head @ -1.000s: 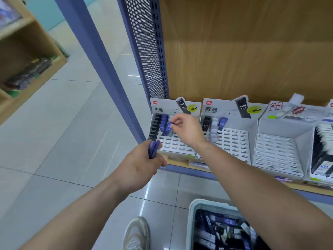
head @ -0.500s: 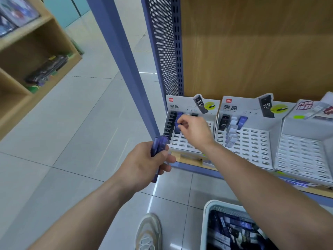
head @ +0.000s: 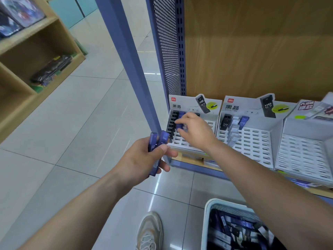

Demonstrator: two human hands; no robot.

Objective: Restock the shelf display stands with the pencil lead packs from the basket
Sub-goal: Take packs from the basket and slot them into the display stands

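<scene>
"What did the left hand point(head: 144, 159) have?"

"It gripped a few blue packs point(head: 156, 143). Its fingers were curled round them, and the tops stuck up above the thumb."

"And the right hand point(head: 195, 133)?"

"It was just past the left hand, up at the first stand point(head: 187, 107) on the shelf. Its fingertips pinched one blue pack point(head: 180, 125) down in the stand, beside a row of black packs point(head: 172, 123)."

"What was to the right of that hand?"

"A second stand point(head: 252, 139) with a few packs in it, then a third stand point(head: 302, 152)."

"Where was the basket point(head: 205, 228)?"

"Low down, under the right arm, with many packs point(head: 239, 223) inside. A shoe point(head: 150, 230) was on the floor below the left hand."
</scene>
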